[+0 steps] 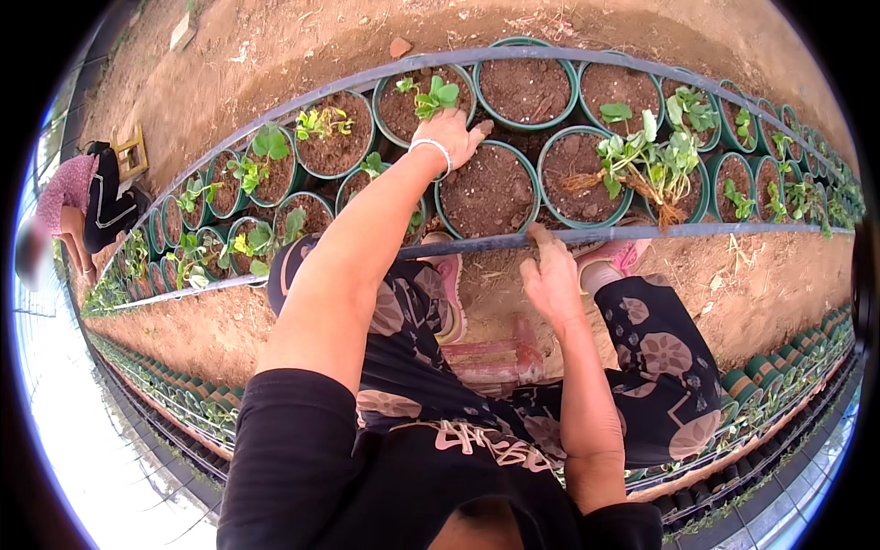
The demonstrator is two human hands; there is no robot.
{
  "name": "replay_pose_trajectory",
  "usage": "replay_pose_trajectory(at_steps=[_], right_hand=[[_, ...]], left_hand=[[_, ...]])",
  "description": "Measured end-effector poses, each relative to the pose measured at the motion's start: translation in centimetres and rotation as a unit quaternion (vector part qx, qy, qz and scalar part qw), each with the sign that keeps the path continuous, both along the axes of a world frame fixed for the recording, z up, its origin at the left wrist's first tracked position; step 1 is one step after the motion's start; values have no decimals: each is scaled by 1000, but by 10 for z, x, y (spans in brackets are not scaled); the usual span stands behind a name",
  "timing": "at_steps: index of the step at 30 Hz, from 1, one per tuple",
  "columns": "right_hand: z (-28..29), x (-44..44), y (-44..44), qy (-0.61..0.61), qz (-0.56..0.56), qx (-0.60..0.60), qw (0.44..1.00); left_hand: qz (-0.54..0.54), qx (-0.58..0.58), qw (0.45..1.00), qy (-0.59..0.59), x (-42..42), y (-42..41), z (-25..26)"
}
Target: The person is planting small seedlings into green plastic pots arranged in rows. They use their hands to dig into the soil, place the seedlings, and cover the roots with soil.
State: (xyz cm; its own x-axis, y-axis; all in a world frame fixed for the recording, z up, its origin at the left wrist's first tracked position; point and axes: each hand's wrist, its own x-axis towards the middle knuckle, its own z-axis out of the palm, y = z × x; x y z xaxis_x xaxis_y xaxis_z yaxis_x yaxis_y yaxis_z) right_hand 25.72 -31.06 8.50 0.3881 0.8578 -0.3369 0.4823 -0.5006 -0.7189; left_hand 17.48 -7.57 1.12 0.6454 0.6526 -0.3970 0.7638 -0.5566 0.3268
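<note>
My left hand (pixel 448 141), with a pale bracelet at the wrist, reaches over a green plastic pot (pixel 393 130) of brown soil. Its fingers press down beside a small leafy seedling (pixel 436 97), fingertips partly hidden, thumb spread to the right. Below sits a soil-filled pot (pixel 488 189) with no plant in it. My right hand (pixel 552 278) is near that pot's lower edge, fingertips touching the grey pipe rail (pixel 584 236), thumb apart. To the right, loose seedlings (pixel 650 155) with bare brown roots (pixel 665 214) lie across two pots.
Double rows of potted seedlings (pixel 741 199) curve away both sides between rails. Under me is a red wooden stool (pixel 491 364); my pink shoes stand by the near rail. More pots (pixel 763 375) line up behind. At far left another person (pixel 75 189) bends beside a wooden stool (pixel 130 155).
</note>
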Motion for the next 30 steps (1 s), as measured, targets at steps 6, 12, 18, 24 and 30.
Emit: replay_pose_trajectory(at_steps=[6, 12, 18, 24, 30], right_hand=[[10, 0, 6, 26, -15, 60, 998], [2, -6, -7, 36, 23, 9, 999], [0, 0, -8, 39, 32, 8, 999], [14, -5, -3, 18, 40, 61, 997], [26, -15, -12, 23, 78, 32, 996]], left_hand=[[87, -49, 991, -84, 15, 16, -17], [177, 31, 979, -92, 31, 21, -31], [106, 46, 993, -32, 25, 19, -25], [134, 54, 989, -12, 27, -9, -15], [103, -16, 994, -27, -4, -29, 3]])
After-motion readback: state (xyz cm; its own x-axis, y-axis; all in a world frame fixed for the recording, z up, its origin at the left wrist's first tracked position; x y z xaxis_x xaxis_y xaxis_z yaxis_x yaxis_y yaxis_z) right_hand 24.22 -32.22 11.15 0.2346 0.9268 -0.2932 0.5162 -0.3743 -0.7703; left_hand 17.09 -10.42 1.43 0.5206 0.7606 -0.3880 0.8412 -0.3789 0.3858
